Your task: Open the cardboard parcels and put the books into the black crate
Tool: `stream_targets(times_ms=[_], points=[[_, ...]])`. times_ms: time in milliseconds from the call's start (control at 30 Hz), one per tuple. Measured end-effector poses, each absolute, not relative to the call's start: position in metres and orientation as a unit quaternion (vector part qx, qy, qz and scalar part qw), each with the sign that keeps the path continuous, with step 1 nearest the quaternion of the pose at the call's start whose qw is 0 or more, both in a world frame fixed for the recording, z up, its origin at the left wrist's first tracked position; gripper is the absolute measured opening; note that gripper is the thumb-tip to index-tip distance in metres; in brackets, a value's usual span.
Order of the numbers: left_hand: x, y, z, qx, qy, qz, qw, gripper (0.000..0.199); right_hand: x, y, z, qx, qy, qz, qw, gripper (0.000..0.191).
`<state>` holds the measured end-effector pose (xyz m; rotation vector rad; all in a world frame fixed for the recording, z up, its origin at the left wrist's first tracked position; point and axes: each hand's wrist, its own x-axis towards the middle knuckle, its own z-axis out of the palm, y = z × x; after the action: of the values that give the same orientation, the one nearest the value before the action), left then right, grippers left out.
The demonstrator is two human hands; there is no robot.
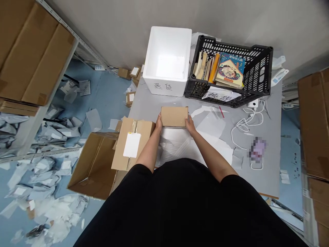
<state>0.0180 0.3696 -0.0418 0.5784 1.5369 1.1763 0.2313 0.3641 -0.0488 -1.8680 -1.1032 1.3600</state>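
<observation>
At grey table (272, 181), with fingers of left hand (158, 122) and right hand (190, 125) holding small carton (174, 116) by its ends, right of taped box (145, 142), nearer than white foam box (178, 88), apparently at a handling step, keep two-handed support level for the next move.

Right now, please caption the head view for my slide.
Left hand and right hand grip a small cardboard box over a grey table, a black crate of books beyond.
</observation>
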Motion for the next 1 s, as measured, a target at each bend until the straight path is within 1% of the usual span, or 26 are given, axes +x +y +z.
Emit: stream_targets(times_ms=[100,333,433,533,633,733,867,1000], points=[[0.018,0.371,-0.042,0.201,0.621,0.506,0.563,0.047,0.228,0.367,-0.046,-0.687,-0.394,0.545,0.276,0.070],[0.018,0.373,-0.051,0.215,0.642,0.485,0.553,0.045,0.228,0.365,-0.041,-0.690,-0.400,0.534,0.281,0.061],[0.023,0.373,-0.047,0.222,0.612,0.496,0.574,0.048,0.238,0.360,-0.037,-0.686,-0.410,0.524,0.294,0.062],[0.038,0.367,-0.030,0.245,0.588,0.490,0.595,0.050,0.257,0.345,-0.029,-0.682,-0.412,0.510,0.324,0.067],[0.059,0.348,-0.009,0.286,0.562,0.465,0.622,0.051,0.283,0.312,-0.015,-0.673,-0.408,0.497,0.365,0.071],[0.083,0.314,0.003,0.332,0.549,0.422,0.641,0.052,0.308,0.260,-0.001,-0.683,-0.381,0.482,0.395,0.072],[0.107,0.256,0.006,0.383,0.535,0.362,0.660,0.054,0.330,0.184,0.008,-0.711,-0.328,0.467,0.411,0.076],[0.116,0.207,0.006,0.399,0.533,0.340,0.664,0.056,0.336,0.133,0.007,-0.723,-0.294,0.469,0.413,0.082]])
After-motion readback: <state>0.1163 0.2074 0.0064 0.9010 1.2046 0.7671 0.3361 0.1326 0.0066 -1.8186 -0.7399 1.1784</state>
